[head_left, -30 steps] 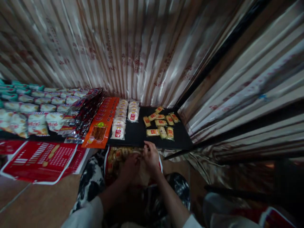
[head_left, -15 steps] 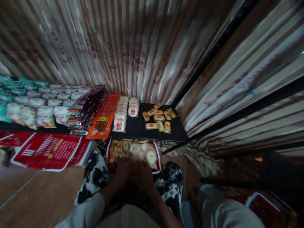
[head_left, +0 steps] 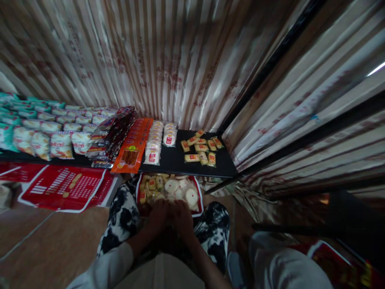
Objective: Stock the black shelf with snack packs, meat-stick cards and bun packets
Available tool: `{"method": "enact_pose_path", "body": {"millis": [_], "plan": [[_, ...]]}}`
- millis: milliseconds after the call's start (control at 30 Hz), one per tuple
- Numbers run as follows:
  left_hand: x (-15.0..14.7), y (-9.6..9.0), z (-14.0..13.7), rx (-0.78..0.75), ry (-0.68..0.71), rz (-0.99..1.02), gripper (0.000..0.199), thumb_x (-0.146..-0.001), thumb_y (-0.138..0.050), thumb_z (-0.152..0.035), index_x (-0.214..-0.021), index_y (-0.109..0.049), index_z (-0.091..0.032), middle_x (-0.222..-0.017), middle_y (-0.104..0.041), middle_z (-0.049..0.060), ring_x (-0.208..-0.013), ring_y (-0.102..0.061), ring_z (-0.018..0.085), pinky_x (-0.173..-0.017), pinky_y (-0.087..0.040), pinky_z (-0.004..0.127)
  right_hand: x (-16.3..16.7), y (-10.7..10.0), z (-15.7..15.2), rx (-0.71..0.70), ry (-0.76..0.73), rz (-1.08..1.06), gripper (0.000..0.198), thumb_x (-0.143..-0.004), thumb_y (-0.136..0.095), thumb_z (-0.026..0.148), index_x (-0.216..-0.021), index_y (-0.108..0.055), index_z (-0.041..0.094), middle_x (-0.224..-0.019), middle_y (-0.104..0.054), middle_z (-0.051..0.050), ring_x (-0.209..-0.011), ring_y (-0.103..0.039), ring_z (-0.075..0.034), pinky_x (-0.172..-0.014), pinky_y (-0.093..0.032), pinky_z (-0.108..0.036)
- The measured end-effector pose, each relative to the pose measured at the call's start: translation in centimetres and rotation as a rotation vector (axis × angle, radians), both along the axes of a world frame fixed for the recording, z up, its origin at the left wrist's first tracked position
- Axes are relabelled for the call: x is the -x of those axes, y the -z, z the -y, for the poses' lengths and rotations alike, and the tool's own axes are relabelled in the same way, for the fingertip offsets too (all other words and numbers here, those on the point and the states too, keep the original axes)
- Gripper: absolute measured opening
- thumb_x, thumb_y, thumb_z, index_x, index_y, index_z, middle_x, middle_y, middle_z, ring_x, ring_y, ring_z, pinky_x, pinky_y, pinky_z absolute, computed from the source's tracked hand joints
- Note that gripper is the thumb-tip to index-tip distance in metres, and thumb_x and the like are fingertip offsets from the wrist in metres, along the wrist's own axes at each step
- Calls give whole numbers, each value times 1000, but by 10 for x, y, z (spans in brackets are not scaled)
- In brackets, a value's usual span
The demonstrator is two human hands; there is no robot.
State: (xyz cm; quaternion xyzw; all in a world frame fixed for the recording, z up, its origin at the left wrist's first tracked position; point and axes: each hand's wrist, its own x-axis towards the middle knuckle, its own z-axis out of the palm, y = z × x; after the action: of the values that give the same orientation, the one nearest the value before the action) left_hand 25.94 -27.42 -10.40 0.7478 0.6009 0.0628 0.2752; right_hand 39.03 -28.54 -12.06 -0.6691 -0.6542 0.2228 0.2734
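Round white packets (head_left: 191,198): inside the red bag (head_left: 201,200), 1 o'clock from the right hand (head_left: 183,216), the nearer; discs, no long axis.
Yellow packets (head_left: 152,184): same bag, 11 o'clock from the left hand (head_left: 158,214).
Fingers: at the bag's 6 o'clock side; too dark to tell spread or pinching.

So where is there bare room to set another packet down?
On the black shelf, one bare patch lies between the white round packets and the small yellow packets; another between the latter and the right end. The left is crowded: orange pouch, dark packets, white bags, teal bags. The red box also looks packed.
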Motion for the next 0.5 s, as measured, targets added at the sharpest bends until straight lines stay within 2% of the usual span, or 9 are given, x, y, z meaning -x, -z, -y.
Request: {"method": "enact_pose_path", "body": {"millis": [100,233,367,500], "plan": [[3,0,5,-4,4,72,42,-82,-45,-21,-124,-49,-12,-123,-52,14,-116,-45,26,-100,-36,35,-1,1,-4,-51,60,-90,31,-81,-42,24,-105,-61,17,-112,-60,-13,-111,-52,-23,-97,-40,-41],[4,-2,10,31,-23,55,46,-82,-41,-18,-128,-45,-14,-131,-49,13,-122,-42,24,-103,-33,34,0,-2,-9,-49,118,-220,35,-80,-41,28,-108,-58,16,-109,-61,-14,-103,-56,-24,-91,-46,-43],[7,-3,10,22,-106,142,47,-81,-41,-18,-127,-45,-13,-132,-48,13,-124,-41,22,-105,-31,34,2,-11,-14,-42,122,-302,37,-79,-43,32,-110,-59,20,-110,-62,-13,-104,-57,-25,-87,-49,-42],[14,-8,2,25,-251,353,40,-83,-38,-23,-120,-51,-15,-124,-56,12,-117,-49,20,-103,-35,33,1,-17,-18,8,109,-288,34,-78,-45,30,-107,-62,31,-109,-64,-12,-104,-59,-25,-87,-49,-38]]}}
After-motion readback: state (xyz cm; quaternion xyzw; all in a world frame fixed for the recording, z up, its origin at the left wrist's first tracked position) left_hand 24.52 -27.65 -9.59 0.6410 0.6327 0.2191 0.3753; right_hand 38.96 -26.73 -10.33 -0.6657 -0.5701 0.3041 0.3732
